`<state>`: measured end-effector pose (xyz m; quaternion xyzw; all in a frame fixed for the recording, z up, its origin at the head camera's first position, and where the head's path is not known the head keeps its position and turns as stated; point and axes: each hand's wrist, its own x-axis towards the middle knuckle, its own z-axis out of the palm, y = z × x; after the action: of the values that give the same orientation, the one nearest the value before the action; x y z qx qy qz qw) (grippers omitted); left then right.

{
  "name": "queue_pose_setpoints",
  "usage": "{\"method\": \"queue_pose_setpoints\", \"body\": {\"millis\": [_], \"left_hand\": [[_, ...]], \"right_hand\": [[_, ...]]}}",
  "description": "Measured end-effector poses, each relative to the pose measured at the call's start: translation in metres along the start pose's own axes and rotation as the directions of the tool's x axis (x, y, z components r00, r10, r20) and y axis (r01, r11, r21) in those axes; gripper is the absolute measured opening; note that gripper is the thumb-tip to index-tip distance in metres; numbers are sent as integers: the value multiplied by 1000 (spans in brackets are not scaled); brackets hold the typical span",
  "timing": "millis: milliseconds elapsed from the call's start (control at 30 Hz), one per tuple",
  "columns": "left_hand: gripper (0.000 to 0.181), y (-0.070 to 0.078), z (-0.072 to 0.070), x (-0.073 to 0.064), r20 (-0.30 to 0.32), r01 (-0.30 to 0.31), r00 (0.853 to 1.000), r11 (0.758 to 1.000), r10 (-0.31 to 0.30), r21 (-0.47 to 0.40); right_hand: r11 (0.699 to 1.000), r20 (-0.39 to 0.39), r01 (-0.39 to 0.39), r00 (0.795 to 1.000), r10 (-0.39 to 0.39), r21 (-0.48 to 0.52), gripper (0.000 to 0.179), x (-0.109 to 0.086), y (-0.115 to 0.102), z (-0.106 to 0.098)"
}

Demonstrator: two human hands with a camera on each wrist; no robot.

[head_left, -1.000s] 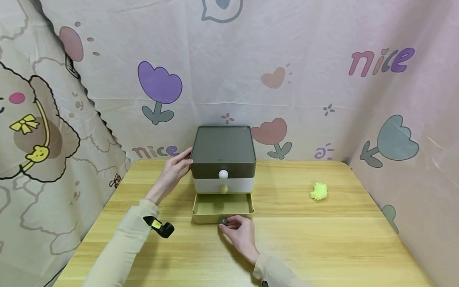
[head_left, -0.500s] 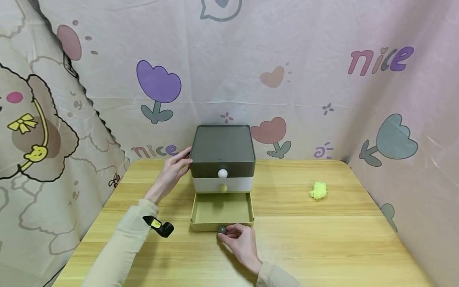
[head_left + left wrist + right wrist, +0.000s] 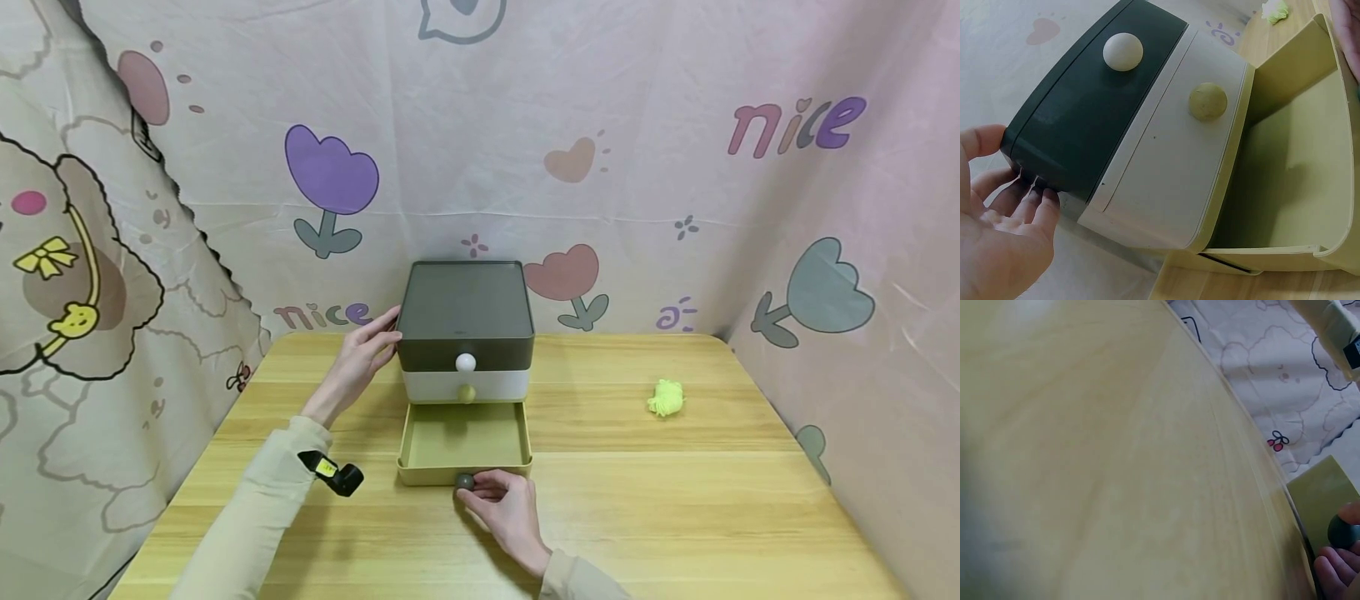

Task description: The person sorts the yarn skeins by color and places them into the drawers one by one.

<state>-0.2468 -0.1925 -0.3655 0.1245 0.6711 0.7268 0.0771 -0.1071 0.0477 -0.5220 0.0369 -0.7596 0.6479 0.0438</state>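
Observation:
A small three-tier drawer unit [image 3: 466, 300] stands on the table, dark on top, pale in the middle and olive at the bottom. Its bottom drawer [image 3: 465, 437] is pulled out, and bare inside. My left hand [image 3: 356, 362] rests against the unit's left side, thumb near the upper corner, fingers bent against the wall in the left wrist view. My right hand [image 3: 510, 512] pinches the dark round knob [image 3: 465, 482] on the drawer front. In the right wrist view only fingertips [image 3: 1335, 569] around that knob show.
A fuzzy lime-green object [image 3: 666, 398] lies to the right on the wooden table [image 3: 675, 517]. Patterned cloth [image 3: 465, 125] hangs behind and at both sides. The upper drawers, with a white knob [image 3: 466, 362] and an olive knob [image 3: 466, 393], are closed.
The bottom drawer has slid further out toward me, with my right hand on its knob, mostly in the first half second. My left hand has stayed against the unit.

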Motion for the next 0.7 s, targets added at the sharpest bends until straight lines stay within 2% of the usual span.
{"method": "queue_pose_setpoints", "body": {"millis": [200,333,500,700], "left_hand": [[60,0,0,0,3,1,1000,1000,-1,2],[60,0,0,0,4,1,1000,1000,-1,-3],[60,0,0,0,6,0,1000,1000,0,2],[60,0,0,-1,3,2,1000,1000,-2,1]], "right_hand": [[1000,28,15,999,-15,9,25,-1,1,-3],[999,84,36,996,-37,19,29,-3,1,-10],[999,149,46,988,-47,7,33,-4,0,-22],[999,187,35,982,-35,5,36,-3,-2,-40]]}}
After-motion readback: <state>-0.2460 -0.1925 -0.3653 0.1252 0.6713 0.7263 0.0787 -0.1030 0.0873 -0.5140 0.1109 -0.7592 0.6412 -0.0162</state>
